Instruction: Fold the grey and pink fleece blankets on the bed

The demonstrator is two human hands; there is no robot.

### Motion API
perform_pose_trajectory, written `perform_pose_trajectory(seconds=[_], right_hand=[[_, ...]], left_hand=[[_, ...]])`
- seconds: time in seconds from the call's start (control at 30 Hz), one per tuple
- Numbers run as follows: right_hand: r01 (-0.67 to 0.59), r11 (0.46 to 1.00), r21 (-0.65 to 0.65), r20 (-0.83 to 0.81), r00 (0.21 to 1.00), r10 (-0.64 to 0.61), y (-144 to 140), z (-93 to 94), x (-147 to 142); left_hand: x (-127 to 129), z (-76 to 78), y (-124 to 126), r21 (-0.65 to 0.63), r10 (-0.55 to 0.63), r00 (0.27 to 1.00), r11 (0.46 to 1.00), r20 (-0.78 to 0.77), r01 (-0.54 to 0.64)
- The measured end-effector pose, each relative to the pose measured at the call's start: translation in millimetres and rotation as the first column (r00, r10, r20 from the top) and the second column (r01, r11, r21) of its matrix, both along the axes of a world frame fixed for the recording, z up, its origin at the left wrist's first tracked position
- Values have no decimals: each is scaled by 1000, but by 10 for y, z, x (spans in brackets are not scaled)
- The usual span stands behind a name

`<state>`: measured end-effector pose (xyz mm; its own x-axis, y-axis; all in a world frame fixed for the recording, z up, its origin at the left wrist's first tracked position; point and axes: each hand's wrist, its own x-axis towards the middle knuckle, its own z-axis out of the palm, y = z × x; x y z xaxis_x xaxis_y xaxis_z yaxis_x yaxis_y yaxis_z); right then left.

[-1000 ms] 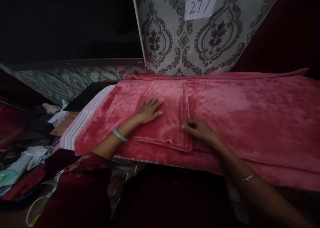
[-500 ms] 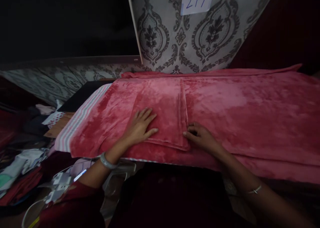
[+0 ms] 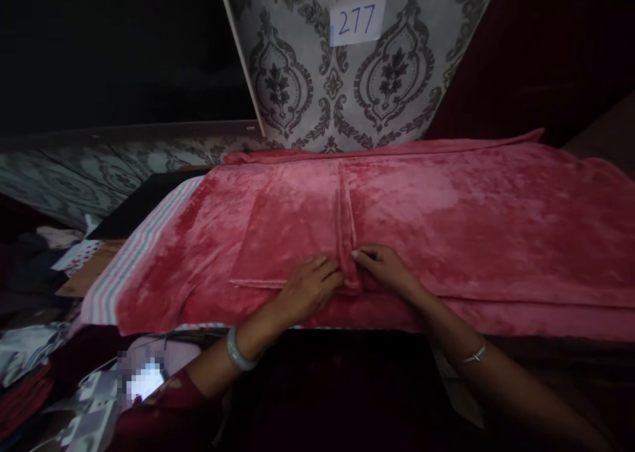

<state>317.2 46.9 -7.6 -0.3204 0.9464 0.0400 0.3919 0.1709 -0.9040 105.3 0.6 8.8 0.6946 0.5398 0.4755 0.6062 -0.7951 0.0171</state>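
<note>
Pinched from both sides, the raised fold of the plush pink velvet blanket (image 3: 397, 200) sat between my hands near the front edge of the bed. At the bed's left edge a striped pink-and-white sheet (image 3: 133, 253) showed from under the blanket. My left hand (image 3: 310, 286) had its fingers curled against the left side of the ridge, closed lightly on the fabric. My right hand (image 3: 384, 270) met it from the other side, thumb and forefinger nipped on the fold's near end. To do this well, I judged both hands needed even tension, keeping the ridge straight toward the patterned grey wall panel (image 3: 342, 75) with its numbered paper label (image 3: 357, 20).
</note>
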Motion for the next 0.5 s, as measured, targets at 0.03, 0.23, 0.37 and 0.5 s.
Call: perform_pose_trajectory(seconds=[0.03, 0.23, 0.37, 0.5], right_hand=[[9, 1000, -2, -10, 1000, -9, 4, -3, -6], [32, 998, -53, -108, 993, -38, 48, -7, -2], [66, 984, -168, -216, 971, -102, 270, 76, -4], [169, 936, -308, -252, 934, -251, 717, 207, -93]], left_hand=[[0, -15, -11, 19, -5, 999, 1000, 38, 4], [9, -118, -120, 67, -51, 998, 997, 29, 49], [55, -153, -126, 49, 18, 999, 999, 38, -20], [114, -179, -87, 76, 68, 995, 994, 80, -74]])
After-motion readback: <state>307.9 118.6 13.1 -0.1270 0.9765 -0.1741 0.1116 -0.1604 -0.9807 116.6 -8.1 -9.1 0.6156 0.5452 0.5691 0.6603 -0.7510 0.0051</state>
